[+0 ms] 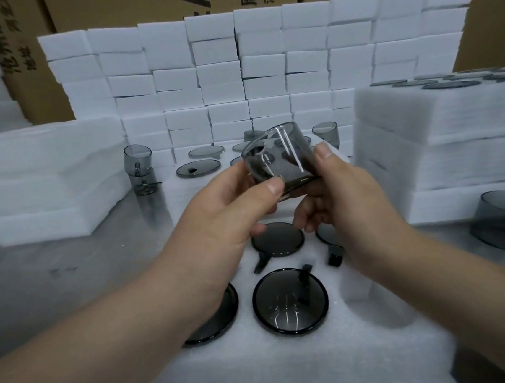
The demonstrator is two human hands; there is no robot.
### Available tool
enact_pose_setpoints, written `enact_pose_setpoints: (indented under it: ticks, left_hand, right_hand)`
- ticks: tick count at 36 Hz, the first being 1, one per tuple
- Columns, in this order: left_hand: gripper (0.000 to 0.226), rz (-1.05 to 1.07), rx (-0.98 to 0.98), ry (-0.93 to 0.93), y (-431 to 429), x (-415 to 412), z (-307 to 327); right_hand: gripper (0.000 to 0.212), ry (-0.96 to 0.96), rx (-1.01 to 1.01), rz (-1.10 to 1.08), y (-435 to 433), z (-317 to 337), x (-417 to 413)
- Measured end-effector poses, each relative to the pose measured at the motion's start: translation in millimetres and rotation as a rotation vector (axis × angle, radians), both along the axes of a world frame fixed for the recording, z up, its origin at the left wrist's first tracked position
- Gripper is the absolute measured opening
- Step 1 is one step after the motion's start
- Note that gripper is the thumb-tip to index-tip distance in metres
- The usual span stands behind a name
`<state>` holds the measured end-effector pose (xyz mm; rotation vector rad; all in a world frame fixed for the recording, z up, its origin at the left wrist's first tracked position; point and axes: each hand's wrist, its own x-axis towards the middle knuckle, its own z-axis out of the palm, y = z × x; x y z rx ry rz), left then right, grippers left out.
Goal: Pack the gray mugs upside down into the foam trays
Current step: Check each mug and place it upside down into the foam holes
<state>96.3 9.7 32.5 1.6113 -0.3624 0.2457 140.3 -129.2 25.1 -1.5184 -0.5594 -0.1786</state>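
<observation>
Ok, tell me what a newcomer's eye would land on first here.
First, the smoky gray mug, held tilted at centre between the left hand and right hand above the foam tray. Next, the upturned mugs already seated in that tray below, dark round bases up. Behind, a wall of stacked white foam blocks fills the back.

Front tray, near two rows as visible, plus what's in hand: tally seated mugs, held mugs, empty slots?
seated mugs: 4
held mug: 1
empty slot: 1
Total: 6
</observation>
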Motion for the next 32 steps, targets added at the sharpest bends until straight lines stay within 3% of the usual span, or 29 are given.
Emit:
enact_pose_setpoints:
  ticks: [3,11,16,21,32]
  left_hand:
    - [0.025,0.081,-0.032,0.022,-1.7,2.9,-1.6]
    - [0.041,0.105,-0.150,0.092,-3.2,5.2,-0.1]
    - [0.071,0.086,-0.206,0.096,-1.7,6.0,1.7]
    - [0.042,0.070,-0.244,0.150,-2.1,6.8,2.3]
    - [0.063,0.022,-0.272,0.186,0.4,10.3,0.9]
  right_hand:
    - [0.064,-0.009,-0.064,0.011,-0.2,-0.5,0.1]
    - [0.041,-0.040,-0.042,0.034,0.2,-1.0,0.0]
    - [0.033,-0.038,0.002,0.049,1.5,-1.2,0.5]
    - [0.028,-0.045,-0.003,0.043,0.7,-1.5,-1.7]
    - [0.024,-0.049,-0.022,0.040,0.6,-1.1,-4.5]
